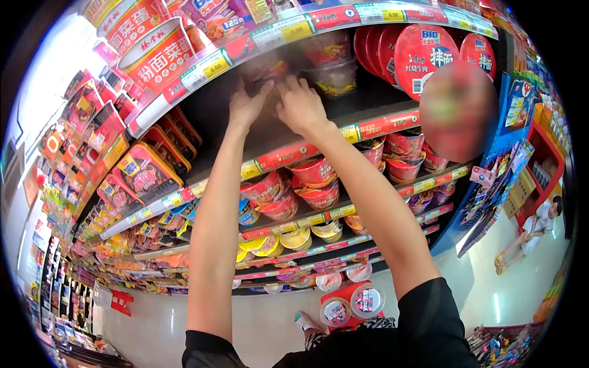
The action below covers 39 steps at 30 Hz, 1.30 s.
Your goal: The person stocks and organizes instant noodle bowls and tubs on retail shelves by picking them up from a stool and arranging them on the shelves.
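Both my arms reach into a dark shelf bay. My left hand (pixel 248 105) is at the left, thumb and fingers spread apart. My right hand (pixel 302 105) is beside it, fingers stretched toward the back. Just beyond the fingertips is a dim, blurred tub (pixel 270 72) with a reddish and yellow label; whether the hands touch it I cannot tell. To the right of it stand stacked clear-sided noodle tubs (pixel 334 76). Neither hand shows a firm grip on anything.
Red noodle bowls (pixel 426 52) stand on edge at the right of this bay. Rectangular noodle boxes (pixel 147 172) line its left. A price-tag rail (pixel 288 156) crosses under my forearms. Round-lidded tubs (pixel 367 300) rest on something red by my feet. A person (pixel 537 224) is at the far right.
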Tool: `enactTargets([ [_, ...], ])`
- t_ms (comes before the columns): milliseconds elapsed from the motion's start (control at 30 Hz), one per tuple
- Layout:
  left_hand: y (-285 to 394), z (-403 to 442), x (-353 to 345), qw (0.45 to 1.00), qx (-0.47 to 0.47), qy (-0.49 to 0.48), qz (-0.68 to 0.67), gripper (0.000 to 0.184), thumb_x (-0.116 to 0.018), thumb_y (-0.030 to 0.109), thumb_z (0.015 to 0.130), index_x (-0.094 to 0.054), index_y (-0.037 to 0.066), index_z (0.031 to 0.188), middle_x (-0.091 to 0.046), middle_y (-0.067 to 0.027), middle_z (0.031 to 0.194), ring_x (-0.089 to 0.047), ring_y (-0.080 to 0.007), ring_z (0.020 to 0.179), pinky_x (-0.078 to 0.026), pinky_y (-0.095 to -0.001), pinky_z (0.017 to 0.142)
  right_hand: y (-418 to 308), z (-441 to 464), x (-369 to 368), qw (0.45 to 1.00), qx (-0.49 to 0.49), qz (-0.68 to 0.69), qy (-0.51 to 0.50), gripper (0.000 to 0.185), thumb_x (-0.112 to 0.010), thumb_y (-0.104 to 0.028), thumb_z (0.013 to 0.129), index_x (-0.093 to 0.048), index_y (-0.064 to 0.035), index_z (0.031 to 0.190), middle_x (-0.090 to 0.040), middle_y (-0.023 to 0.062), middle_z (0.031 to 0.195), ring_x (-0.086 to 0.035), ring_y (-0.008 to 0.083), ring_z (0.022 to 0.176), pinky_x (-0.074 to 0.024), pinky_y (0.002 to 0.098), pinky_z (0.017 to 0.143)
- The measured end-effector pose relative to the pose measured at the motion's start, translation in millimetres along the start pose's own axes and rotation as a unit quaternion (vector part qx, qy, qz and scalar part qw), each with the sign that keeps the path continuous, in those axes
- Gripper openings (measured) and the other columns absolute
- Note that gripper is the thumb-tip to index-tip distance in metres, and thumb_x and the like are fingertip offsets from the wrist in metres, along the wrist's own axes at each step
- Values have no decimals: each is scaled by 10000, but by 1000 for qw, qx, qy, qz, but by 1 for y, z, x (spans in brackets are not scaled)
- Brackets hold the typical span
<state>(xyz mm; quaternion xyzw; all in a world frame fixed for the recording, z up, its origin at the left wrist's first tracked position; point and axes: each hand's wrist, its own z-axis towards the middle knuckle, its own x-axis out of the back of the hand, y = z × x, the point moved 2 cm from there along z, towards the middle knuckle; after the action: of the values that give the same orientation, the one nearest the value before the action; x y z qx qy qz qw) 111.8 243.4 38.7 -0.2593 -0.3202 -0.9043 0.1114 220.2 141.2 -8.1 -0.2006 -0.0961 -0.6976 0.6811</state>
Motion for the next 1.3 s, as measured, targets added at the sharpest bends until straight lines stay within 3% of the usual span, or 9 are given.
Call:
enactTargets([
  [133, 23, -74, 11, 981, -98, 142, -91, 704, -694, 335, 837, -391, -42, 1348, -459, -251, 1301, -534, -344, 1130, -430, -395, 968, -4, -2, 17, 991, 22, 111, 74, 394, -643, -154, 767, -572, -38, 1136, -542, 151, 1160, -528, 340, 1069, -485, 426, 857],
  [233, 45, -201, 21, 951, -88, 107, -275, 473, -642, 107, 871, -443, -12, 1283, -476, -172, 1247, -513, -228, 1106, -432, -342, 948, -15, -39, 70, 957, 56, 222, 177, 330, -636, -117, 803, -582, -43, 1121, -555, 155, 1162, -523, 344, 1079, -459, 413, 887],
  [333, -31, -370, -5, 973, -68, 19, -222, 391, -659, 39, 761, -521, -19, 1123, -563, -142, 1061, -567, -224, 962, -449, -355, 908, -20, -153, 126, 957, 10, 272, 103, 343, -685, -25, 763, -597, -6, 1094, -606, 144, 1041, -584, 327, 957, -445, 401, 874],
  [467, -105, -583, -64, 920, 332, 26, -208, 318, -660, 108, 856, -530, 3, 1126, -571, -98, 1061, -575, -182, 890, -484, -302, 777, 5, -379, 99, 924, -153, 301, -177, 275, -640, -46, 800, -589, -30, 1070, -554, 170, 1091, -523, 348, 1018, -421, 411, 890],
  [533, -112, -651, -77, 902, 408, 2, -139, 345, -672, 129, 865, -524, 2, 1150, -575, -101, 1049, -574, -170, 894, -483, -288, 766, 16, -500, 101, 884, -291, 253, -263, 366, -639, -59, 792, -560, -14, 1146, -502, 212, 1195, -470, 381, 1132, -386, 429, 975],
  [733, -78, -689, -128, 894, 311, -256, -197, 487, -657, 240, 893, -470, -23, 1258, -592, -153, 1108, -601, -203, 956, -504, -296, 789, 19, -649, 121, 819, -447, 169, -317, 604, -662, -143, 768, -415, 27, 1292, -443, 268, 1273, -422, 428, 1194, -344, 461, 1030],
  [1000, -95, -686, -204, 731, 501, -357, -294, 568, -597, 340, 930, -381, 39, 1361, -516, -49, 1010, -532, -131, 791, -459, -237, 674, 32, -654, 101, 803, -409, 187, -391, 677, -506, 30, 700, -354, -12, 1358, -400, 286, 1319, -380, 478, 1218, -313, 490, 1056],
  [1233, -87, -689, -201, 700, 547, -302, -345, 536, -629, 388, 899, -423, 122, 1315, -510, 10, 1023, -520, -106, 873, -460, -282, 728, 29, -670, 113, 778, -350, 268, -448, 762, -582, 65, 673, -361, -85, 1386, -384, 299, 1332, -374, 475, 1242, -329, 481, 1066],
  [1300, -98, -697, -205, 753, 485, -288, -338, 515, -669, 326, 878, -453, 98, 1286, -532, -7, 1041, -532, -111, 877, -466, -283, 731, 28, -659, 112, 788, -327, 259, -452, 766, -588, 73, 671, -374, -103, 1385, -385, 292, 1329, -372, 470, 1246, -334, 476, 1065],
])
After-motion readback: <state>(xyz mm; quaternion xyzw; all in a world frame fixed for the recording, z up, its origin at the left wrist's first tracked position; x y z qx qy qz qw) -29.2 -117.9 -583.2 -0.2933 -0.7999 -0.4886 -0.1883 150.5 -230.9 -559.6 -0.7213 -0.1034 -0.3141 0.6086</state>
